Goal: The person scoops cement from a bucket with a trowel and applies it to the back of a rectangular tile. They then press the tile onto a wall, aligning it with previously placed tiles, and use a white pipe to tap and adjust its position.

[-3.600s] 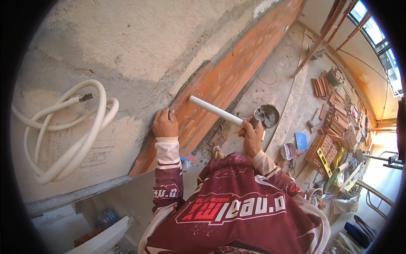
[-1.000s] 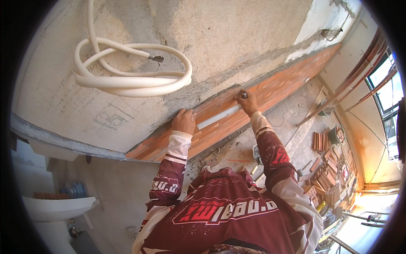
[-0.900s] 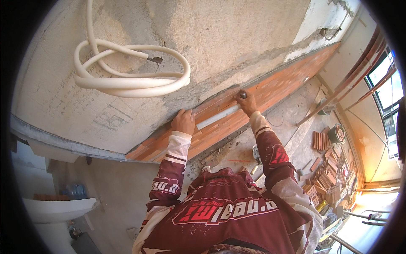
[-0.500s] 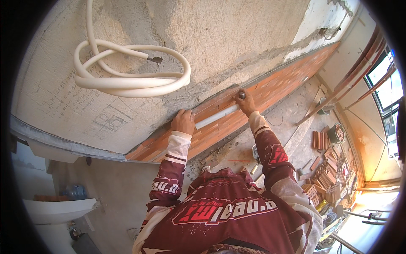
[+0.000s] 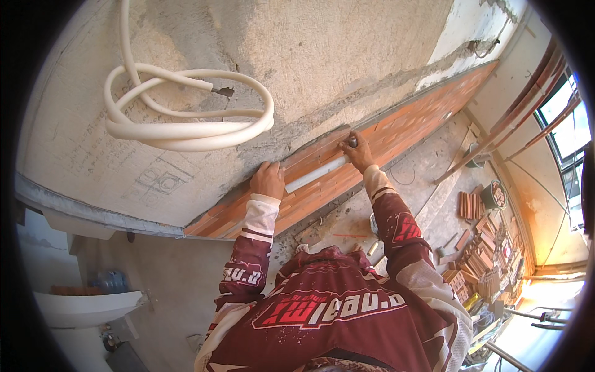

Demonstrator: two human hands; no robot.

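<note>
On the sloping wall, a band of thin orange brick tiles (image 5: 409, 127) meets rough plaster. My left hand (image 5: 268, 181) presses bent fingers at the upper edge of this band, beside the left end of a brownish top-row tile (image 5: 316, 146). What lies under those fingers is hidden. Closed around a dark, round-ended handle (image 5: 353, 142), my right hand (image 5: 357, 155) rests against the tiles to the right. The handle's other parts are covered by the fingers. A white tube (image 5: 315, 175) spans between both hands across the tile face.
A looped cream hose (image 5: 192, 136) hangs in front of the plaster at upper left. Loose bricks (image 5: 480, 260) and a bucket (image 5: 494, 195) of pieces lie on the floor at right, near slanting reddish poles (image 5: 496, 136). A white basin (image 5: 93, 308) stands at lower left.
My right hand has shifted slightly left with the dark-ended handle. My left hand stays nearly in place. The hanging hose appears a little lower and farther left.
</note>
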